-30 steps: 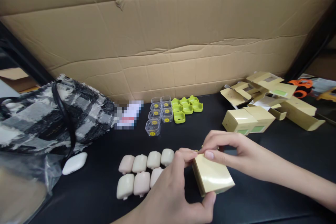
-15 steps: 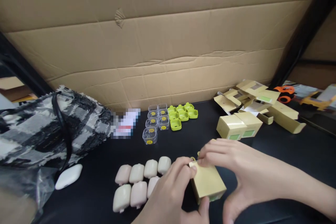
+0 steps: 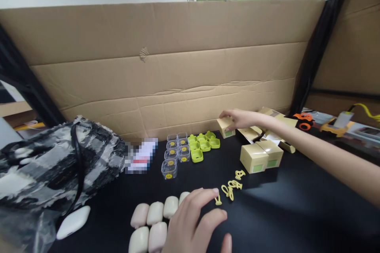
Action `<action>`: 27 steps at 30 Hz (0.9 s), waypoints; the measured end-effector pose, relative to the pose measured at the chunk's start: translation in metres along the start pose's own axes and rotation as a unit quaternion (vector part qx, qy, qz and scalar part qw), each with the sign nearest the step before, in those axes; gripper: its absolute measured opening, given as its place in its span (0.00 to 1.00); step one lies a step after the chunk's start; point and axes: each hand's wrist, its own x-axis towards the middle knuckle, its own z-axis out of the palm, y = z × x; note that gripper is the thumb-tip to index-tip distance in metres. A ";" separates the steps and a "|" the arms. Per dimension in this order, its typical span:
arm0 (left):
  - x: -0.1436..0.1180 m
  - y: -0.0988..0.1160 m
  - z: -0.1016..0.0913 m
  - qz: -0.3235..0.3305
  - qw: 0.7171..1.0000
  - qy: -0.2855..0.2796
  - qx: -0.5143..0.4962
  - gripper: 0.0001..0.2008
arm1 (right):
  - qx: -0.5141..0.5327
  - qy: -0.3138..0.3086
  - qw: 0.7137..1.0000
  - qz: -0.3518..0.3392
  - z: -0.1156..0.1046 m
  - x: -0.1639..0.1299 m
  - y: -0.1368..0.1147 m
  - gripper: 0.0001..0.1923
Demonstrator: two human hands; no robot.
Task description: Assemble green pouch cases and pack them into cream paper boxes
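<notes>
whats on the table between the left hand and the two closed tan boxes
In the head view, small yellow clips lie scattered on the black table between the left hand and the two closed tan boxes.

Black surface (image 3: 297, 213) crowded with small goods

On it lie cream cases (image 3: 154, 221), clear cases (image 3: 175, 154), green cases (image 3: 203, 144), yellow charms (image 3: 230, 189), tan boxes (image 3: 261, 156), a white case (image 3: 73, 222) and a tweed bag (image 3: 53, 158).
</notes>
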 end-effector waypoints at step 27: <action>0.079 -0.054 -0.002 0.044 0.904 -0.368 0.212 0.19 | -0.159 -0.067 0.980 -0.100 0.072 -0.087 -0.049 0.08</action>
